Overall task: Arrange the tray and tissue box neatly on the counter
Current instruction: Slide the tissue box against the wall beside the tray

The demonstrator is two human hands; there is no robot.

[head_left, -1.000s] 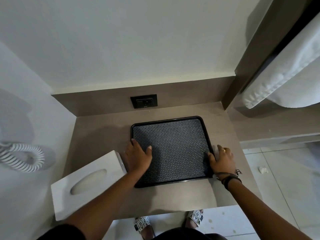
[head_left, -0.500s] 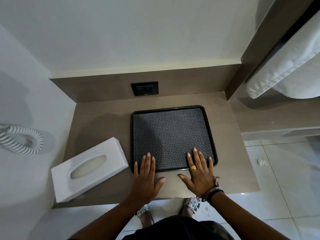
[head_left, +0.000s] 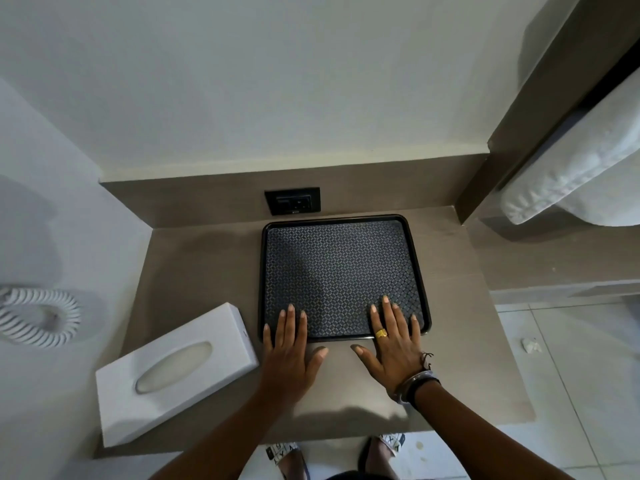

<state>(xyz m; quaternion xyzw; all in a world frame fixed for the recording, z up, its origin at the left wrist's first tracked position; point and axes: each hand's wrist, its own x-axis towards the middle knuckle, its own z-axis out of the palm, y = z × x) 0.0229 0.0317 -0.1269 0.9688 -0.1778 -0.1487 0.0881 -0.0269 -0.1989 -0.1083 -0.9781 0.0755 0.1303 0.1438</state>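
Note:
A black rectangular tray (head_left: 341,271) with a woven-pattern mat lies on the grey-brown counter (head_left: 201,271), its far edge close to the back wall. My left hand (head_left: 289,351) and my right hand (head_left: 391,341) rest flat with fingers spread, fingertips over the tray's near rim and palms on the counter. Neither hand grips anything. A white tissue box (head_left: 176,372) lies at an angle at the counter's front left corner, just left of my left hand and apart from the tray.
A black wall socket (head_left: 292,200) sits just behind the tray. A coiled white cord (head_left: 38,320) hangs on the left wall. White towels (head_left: 581,174) lie on a shelf at the right. Tiled floor and my sandalled feet (head_left: 284,459) show below the counter's edge.
My hands left the tray's sides and moved to its near edge, pushing it back toward the wall. The tissue box has not moved.

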